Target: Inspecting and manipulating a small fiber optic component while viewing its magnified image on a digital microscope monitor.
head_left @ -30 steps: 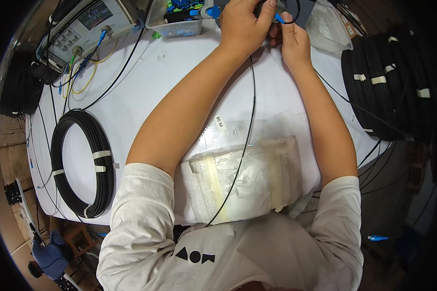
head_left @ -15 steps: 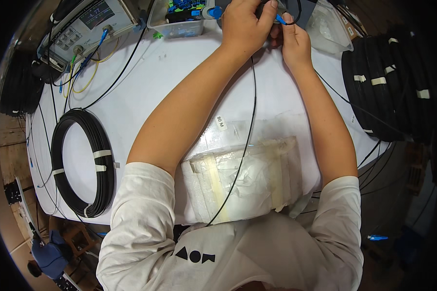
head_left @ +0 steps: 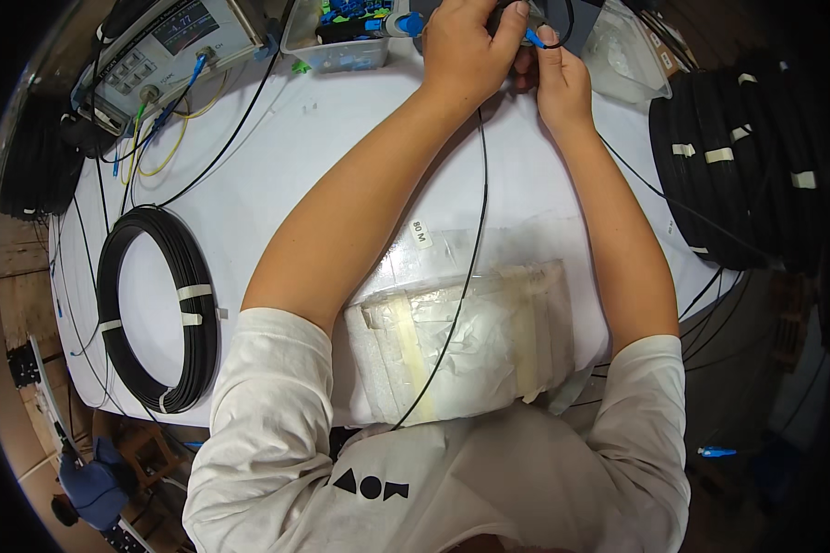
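1. Cable end with a blue connector (head_left: 533, 37) sits at the table's far edge, pinched between both hands so the tip stays steady.
2. Left hand (head_left: 466, 51) is closed around the thin black cable (head_left: 470, 267); right hand (head_left: 561, 78) grips the connector with fingertips.
3. That cable trails back over a stack of clear bags (head_left: 470, 350) at the near edge.
4. Coiled black cable (head_left: 157, 309) lies by the left edge, a grey test meter (head_left: 171, 51) at the far left corner.

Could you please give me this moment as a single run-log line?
left hand: gripping black cable | right hand: pinching blue connector | cable runs over plastic bags | coil at left
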Demonstrator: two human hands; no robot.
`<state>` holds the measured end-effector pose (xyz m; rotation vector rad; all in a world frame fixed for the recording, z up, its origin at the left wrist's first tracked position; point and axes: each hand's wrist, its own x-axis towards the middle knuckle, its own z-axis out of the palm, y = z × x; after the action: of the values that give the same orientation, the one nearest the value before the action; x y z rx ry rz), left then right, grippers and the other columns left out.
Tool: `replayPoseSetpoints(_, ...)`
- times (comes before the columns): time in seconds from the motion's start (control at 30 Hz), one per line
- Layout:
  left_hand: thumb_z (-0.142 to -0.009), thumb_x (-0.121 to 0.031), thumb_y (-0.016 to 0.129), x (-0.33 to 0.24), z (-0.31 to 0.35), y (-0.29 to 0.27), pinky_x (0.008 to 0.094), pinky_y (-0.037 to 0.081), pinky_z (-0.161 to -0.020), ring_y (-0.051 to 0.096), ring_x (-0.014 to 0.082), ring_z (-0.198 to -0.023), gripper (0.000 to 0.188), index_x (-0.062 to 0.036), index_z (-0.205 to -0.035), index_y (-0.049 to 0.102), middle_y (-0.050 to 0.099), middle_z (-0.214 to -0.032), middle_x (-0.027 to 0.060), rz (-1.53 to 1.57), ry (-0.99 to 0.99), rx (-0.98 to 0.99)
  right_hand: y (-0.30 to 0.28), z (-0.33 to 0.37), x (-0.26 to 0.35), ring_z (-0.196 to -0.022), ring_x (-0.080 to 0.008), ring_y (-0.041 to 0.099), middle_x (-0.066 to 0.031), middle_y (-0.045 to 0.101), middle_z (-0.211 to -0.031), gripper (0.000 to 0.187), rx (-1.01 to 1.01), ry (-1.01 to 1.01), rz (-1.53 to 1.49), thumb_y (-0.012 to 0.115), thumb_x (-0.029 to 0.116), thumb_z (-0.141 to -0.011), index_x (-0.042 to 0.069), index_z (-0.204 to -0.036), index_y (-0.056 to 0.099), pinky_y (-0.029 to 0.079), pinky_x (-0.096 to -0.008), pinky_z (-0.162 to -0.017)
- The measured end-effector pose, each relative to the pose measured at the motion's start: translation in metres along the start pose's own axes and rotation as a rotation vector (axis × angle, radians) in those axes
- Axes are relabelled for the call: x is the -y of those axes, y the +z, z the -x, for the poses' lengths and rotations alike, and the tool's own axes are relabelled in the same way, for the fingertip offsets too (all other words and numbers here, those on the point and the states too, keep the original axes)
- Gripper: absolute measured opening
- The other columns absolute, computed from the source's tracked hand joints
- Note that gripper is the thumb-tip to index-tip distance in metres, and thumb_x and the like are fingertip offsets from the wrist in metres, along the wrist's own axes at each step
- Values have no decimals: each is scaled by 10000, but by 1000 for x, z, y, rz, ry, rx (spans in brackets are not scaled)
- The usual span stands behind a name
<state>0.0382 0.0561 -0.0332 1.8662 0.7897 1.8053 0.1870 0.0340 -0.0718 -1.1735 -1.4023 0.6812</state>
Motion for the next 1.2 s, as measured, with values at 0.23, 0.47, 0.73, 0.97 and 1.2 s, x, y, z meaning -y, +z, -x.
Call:
replayPoseSetpoints(0.23,-998,-152,636,-4,-1,-1,352,535,-769,682,280,-866,201,-13,-1133,691,663,-1030,147,-10,-41,13,0,1,3,-620,-110,613,-23,652,-710,628,4,-17,8,469,531,-1081,9,-799,674,488,-267,-602)
replayPoseSetpoints(0.47,-998,-154,636,-7,-1,-1,351,535,-763,684,276,-858,201,-17,-1135,692,663,-1031,142,-7,-41,6,-1,1,1,-620,-108,606,-21,647,-706,629,-4,7,4,473,535,-1079,11,-794,674,485,-266,-602)
replayPoseSetpoints(0.73,-996,-133,630,-5,0,-1,350,532,-767,681,285,-861,192,-14,-1134,690,665,-1031,148,-17,-18,5,0,2,4,-622,-110,615,-23,648,-709,625,-5,5,4,476,530,-1079,9,-800,678,494,-269,-600)
replayPoseSetpoints(0.97,-995,-138,630,-1,0,0,357,532,-780,681,292,-883,196,-15,-1136,688,666,-1033,153,18,-14,-3,0,2,3,-630,-112,627,-30,661,-721,619,-9,24,-4,480,520,-1080,1,-818,690,504,-268,-609)
replayPoseSetpoints(1.2,-995,-143,630,4,1,1,358,535,-789,683,301,-896,203,-13,-1139,688,669,-1046,155,-61,57,-21,0,0,0,-629,-112,626,-27,659,-718,618,2,11,-9,476,522,-1081,5,-816,687,504,-269,-612)
